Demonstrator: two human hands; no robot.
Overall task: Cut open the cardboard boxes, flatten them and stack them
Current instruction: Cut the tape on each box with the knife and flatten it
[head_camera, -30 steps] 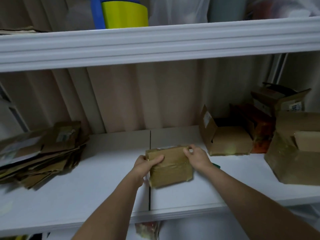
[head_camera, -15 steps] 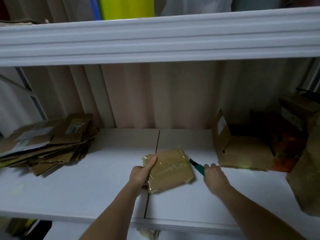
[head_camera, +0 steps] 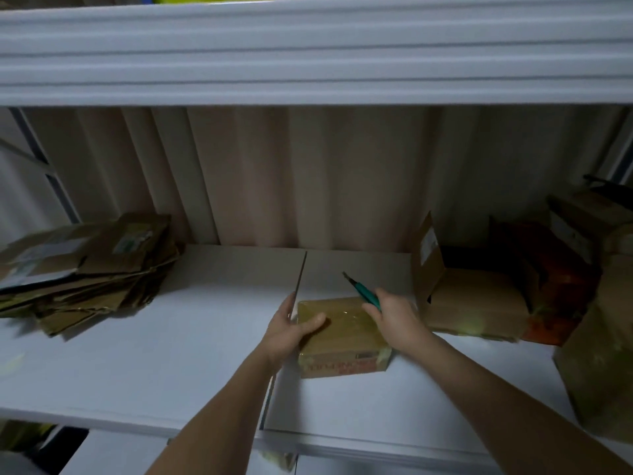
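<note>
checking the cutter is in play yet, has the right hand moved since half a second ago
Yes. The right hand has lifted the green cutter and moved left over the taped box, toward the seam in the shelf.

A white shelf board (head_camera: 144, 365) runs across, a dark seam (head_camera: 300, 275) splitting it near the middle. Above hangs another white shelf, its ribbed front edge (head_camera: 308, 53) catching the dim light. Behind, a pale beige corrugated wall (head_camera: 308, 173); grey upright at the left (head_camera: 44, 166).
</note>
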